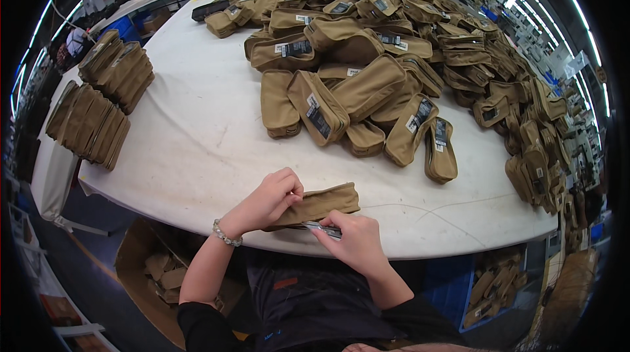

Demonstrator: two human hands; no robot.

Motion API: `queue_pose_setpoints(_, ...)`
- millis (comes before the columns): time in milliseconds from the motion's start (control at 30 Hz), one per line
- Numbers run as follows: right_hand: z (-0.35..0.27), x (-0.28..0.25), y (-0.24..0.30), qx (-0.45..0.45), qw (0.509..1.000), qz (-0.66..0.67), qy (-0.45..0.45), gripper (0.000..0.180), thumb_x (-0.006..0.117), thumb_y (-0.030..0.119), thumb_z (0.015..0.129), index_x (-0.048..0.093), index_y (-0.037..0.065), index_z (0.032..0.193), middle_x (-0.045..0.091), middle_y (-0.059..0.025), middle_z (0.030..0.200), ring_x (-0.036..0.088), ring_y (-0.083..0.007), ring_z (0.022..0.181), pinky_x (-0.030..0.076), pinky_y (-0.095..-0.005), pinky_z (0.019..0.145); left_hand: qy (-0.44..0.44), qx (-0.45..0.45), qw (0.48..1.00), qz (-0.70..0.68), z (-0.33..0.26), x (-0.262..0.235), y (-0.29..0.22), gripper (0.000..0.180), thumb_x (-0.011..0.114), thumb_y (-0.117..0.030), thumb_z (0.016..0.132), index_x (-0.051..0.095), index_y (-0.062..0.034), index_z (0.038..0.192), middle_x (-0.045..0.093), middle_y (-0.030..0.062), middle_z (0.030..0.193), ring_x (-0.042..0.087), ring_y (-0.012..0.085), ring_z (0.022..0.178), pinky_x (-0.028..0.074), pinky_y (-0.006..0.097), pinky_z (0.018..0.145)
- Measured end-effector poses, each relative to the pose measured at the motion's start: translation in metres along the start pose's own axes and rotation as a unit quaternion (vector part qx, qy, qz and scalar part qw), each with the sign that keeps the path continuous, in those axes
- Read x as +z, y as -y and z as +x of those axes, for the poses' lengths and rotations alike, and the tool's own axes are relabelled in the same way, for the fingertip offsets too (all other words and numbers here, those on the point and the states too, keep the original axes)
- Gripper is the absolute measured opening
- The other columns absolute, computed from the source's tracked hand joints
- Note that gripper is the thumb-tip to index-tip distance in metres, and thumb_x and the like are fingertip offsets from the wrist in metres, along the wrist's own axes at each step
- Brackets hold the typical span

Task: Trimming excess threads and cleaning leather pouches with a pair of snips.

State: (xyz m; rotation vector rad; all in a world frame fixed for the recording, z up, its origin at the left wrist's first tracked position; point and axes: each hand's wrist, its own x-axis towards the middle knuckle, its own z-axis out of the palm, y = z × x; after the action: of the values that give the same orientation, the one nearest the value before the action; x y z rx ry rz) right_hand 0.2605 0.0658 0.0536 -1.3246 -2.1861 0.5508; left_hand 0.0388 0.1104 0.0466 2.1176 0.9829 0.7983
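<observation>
A tan fabric pouch [325, 201] lies at the table's near edge, between my hands. My left hand [279, 196] is over its left end, fingers curled and pinched together. Whatever is in that pinch is too small to make out. In my right hand [356, 239] is a small silver metal tool that looks like thread snips [321, 228], its tip against the pouch's near side. My fingers cover much of the tool.
A large heap of tan pouches [354, 89], several with dark tags, covers the table's far and right parts. Stacked pouches [92, 125] stand at the left edge. Below the table are a cardboard box [141, 247] and a blue crate [449, 289], both holding tan pieces.
</observation>
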Motion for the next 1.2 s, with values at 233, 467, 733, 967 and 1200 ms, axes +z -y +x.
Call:
queue_pose_setpoints(233, 0.012, -0.018, -0.033, 0.071, 0.978, 0.181, -0.071, 0.030, 0.079, 0.020, 0.077, 0.069, 0.004, 0.101, 0.056, 0.0000, 0.060, 0.051, -0.0067, 0.052, 0.039, -0.0233, 0.051, -0.056, -0.017, 0.997, -0.051, 0.006, 0.004, 0.005, 0.007, 0.056, -0.002, 0.088, 0.050, -0.0023, 0.086, 0.052, 0.0105, 0.088, 0.050, 0.0275, 0.080, 0.042, 0.035, 0.074)
queue_pose_setpoints(467, 0.052, -0.010, -0.077, 0.088, 0.949, 0.301, -0.001, 0.028, 0.081, 0.019, 0.077, 0.066, -0.001, 0.091, 0.046, 0.0059, 0.061, 0.038, -0.0036, 0.058, 0.032, -0.0227, 0.051, -0.028, 0.002, 0.999, -0.019, 0.005, -0.001, 0.006, 0.007, 0.056, -0.005, 0.090, 0.050, -0.0062, 0.086, 0.052, 0.0078, 0.088, 0.049, 0.0254, 0.083, 0.038, 0.035, 0.081)
queue_pose_setpoints(733, 0.031, -0.021, -0.061, 0.102, 0.934, 0.303, 0.158, 0.031, 0.072, 0.021, 0.086, 0.061, -0.001, 0.068, 0.046, 0.0027, 0.056, 0.039, -0.0039, 0.057, 0.034, -0.0246, 0.052, -0.042, -0.021, 0.997, 0.067, -0.005, -0.006, -0.002, 0.007, 0.058, -0.005, 0.088, 0.052, -0.0089, 0.088, 0.052, 0.0050, 0.089, 0.050, 0.0229, 0.088, 0.033, 0.034, 0.086)
queue_pose_setpoints(967, -0.011, -0.003, -0.053, 0.134, 0.879, 0.404, 0.217, 0.030, 0.071, 0.020, 0.087, 0.055, 0.002, 0.069, 0.041, 0.0035, 0.058, 0.035, -0.0040, 0.059, 0.031, -0.0245, 0.053, -0.141, -0.071, 0.980, 0.118, -0.022, 0.020, -0.027, 0.007, 0.059, -0.004, 0.087, 0.054, -0.0078, 0.088, 0.053, 0.0045, 0.084, 0.052, 0.0228, 0.085, 0.033, 0.034, 0.081)
queue_pose_setpoints(1200, 0.013, -0.024, -0.036, 0.066, 0.955, 0.271, 0.099, 0.019, 0.078, 0.015, 0.080, 0.071, 0.006, 0.096, 0.061, -0.0001, 0.072, 0.052, -0.0059, 0.062, 0.043, -0.0224, 0.059, -0.162, -0.079, 0.980, 0.088, -0.019, 0.021, -0.021, 0.007, 0.061, -0.006, 0.087, 0.054, -0.0066, 0.089, 0.057, 0.0066, 0.081, 0.055, 0.0261, 0.078, 0.037, 0.035, 0.077)
